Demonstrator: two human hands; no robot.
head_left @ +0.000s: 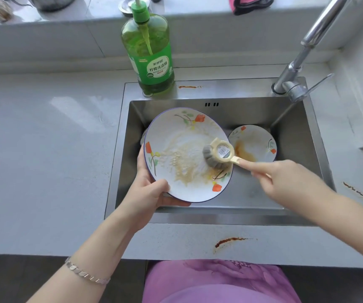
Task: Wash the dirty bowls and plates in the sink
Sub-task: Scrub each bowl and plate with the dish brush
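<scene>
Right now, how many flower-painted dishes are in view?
2. A large white flower-painted plate, held tilted over the steel sink by the left hand; a smaller matching dish lying in the sink to its right. A pale edge behind the large plate may be a third.

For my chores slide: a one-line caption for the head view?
Left hand holds a sudsy floral plate over the sink; right hand scrubs it with a handled scourer.

Brushed steel sink [303, 136]; glossy ceramic plate [176, 136]; plastic bottle [147, 40]
</scene>
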